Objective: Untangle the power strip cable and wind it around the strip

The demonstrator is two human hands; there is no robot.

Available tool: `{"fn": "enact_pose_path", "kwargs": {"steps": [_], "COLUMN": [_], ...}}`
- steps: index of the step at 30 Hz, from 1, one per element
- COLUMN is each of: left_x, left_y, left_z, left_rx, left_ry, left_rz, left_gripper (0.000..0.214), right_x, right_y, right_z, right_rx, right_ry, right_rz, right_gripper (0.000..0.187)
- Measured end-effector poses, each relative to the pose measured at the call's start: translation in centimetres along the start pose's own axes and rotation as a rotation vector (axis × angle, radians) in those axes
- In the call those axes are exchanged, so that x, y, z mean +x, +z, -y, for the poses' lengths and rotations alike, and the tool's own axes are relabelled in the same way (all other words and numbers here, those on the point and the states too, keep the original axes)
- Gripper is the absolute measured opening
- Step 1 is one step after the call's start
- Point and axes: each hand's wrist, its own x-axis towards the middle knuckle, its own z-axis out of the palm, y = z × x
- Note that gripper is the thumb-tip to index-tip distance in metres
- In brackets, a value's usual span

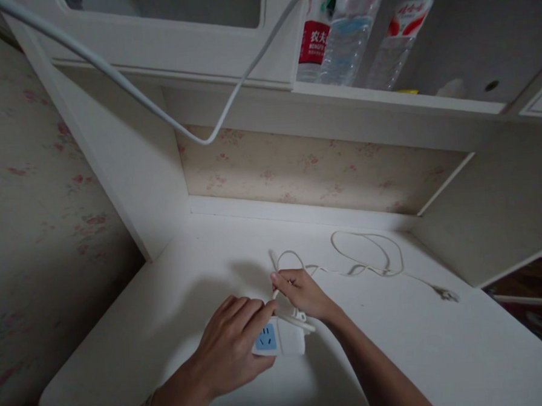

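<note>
My left hand (233, 344) is wrapped round a small white power socket block (278, 338) with a blue socket face, holding it on the white desk (397, 354). Just behind the block, my right hand (303, 293) pinches a thin white cable (369, 264). That cable runs right in loose loops across the desk and ends in a small plug (446, 294). A white charger plug sits on the block's right end, partly hidden under my right wrist.
A thick white cord (147, 103) hangs across the upper shelf unit. Three plastic water bottles (348, 32) stand on the shelf at upper right. Floral wallpaper (39, 197) covers the left wall and the desk's back. A white side panel (494, 215) bounds the desk on the right.
</note>
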Motion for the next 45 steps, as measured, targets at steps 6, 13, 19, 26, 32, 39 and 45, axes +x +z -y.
{"fn": "enact_pose_path", "kwargs": {"steps": [6,13,19,26,32,39,45], "left_x": [0.4,2.2,3.5,3.2,2.4,1.9,2.5], "left_y": [-0.8,-0.1,1.4,2.7,-0.5,-1.9,-1.6], "left_z": [1.2,4.6,6.0,2.0,-2.0,-2.5,-0.8], "left_rx": [0.11,0.273,0.421,0.2,0.014,-0.053,-0.051], "left_ry": [-0.087,-0.413,-0.473,-0.065,0.135,0.055,-0.074], "left_rz": [-0.136,-0.138,0.015,0.28,0.343,0.191,0.065], "left_gripper": [0.059,0.046,0.045,0.048,0.043,0.036,0.034], "right_x": [-0.5,-4.0,-5.3,-2.0,-0.3,-1.2,-3.0], "right_y": [0.7,1.3,0.1,-2.8,-2.2,0.9,1.8], "right_z": [-2.4,-2.7,1.0,2.2,-0.8,-3.0,-4.0], "right_rx": [-0.235,-0.681,-0.891,-0.671,-0.16,0.137,0.199], "right_ry": [0.056,0.05,-0.23,-0.529,-0.099,0.251,0.229], "right_rz": [0.058,0.238,0.108,-0.021,-0.129,-0.225,0.068], "right_gripper": [0.064,0.031,0.02,0.042,0.061,0.068,0.068]}}
